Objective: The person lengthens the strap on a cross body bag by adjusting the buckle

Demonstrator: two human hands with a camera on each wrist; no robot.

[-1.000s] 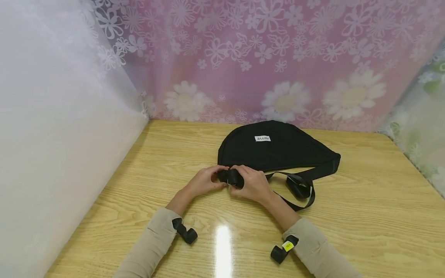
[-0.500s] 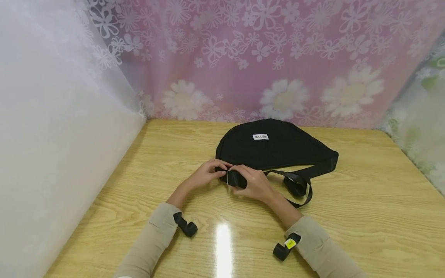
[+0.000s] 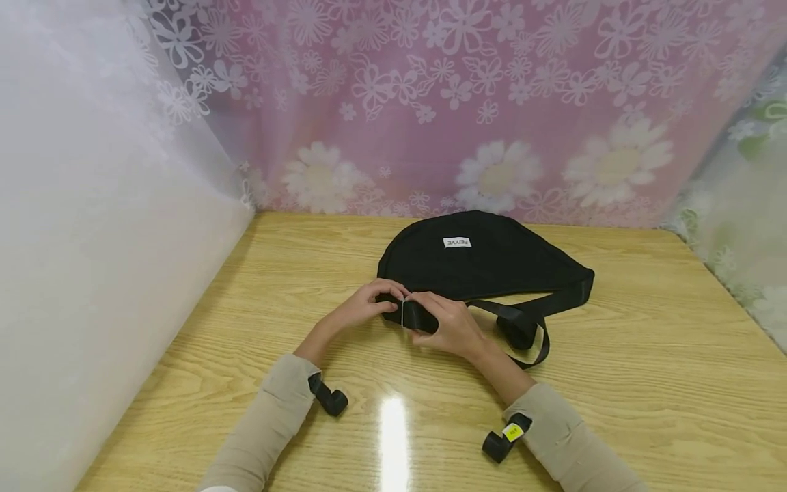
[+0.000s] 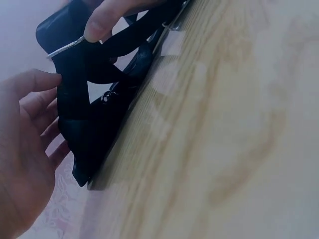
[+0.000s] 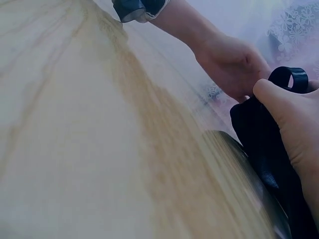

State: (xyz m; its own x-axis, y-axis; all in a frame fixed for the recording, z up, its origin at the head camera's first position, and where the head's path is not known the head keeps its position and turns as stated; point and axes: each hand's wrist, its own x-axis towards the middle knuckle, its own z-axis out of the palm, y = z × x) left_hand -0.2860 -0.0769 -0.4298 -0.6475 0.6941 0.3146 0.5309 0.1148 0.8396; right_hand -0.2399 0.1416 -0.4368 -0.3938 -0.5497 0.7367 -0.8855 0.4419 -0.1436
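Note:
A black sling bag (image 3: 486, 260) with a small white label lies on the wooden table. At its near left end my left hand (image 3: 359, 307) pinches the black webbing strap (image 4: 72, 89), thumb on one side and fingers behind it. Beside it, my right hand (image 3: 451, 326) grips the strap where it loops through a thin metal slider buckle (image 4: 67, 47). Its thumb (image 4: 97, 27) presses at the buckle's end in the left wrist view. A strap loop (image 5: 291, 77) stands up above the right hand in the right wrist view.
The rest of the strap (image 3: 519, 328) curls loosely on the table (image 3: 645, 383) to the right. A pink flowered curtain (image 3: 430, 137) hangs along the back, with a white sheet (image 3: 111, 239) at the left. Black bands (image 3: 332, 400) dangle from both sleeves.
The left fingers have shifted up along the strap to the slider buckle's left side. The strap loop at the buckle has been drawn rightward, under the right hand. The view has shifted slightly.

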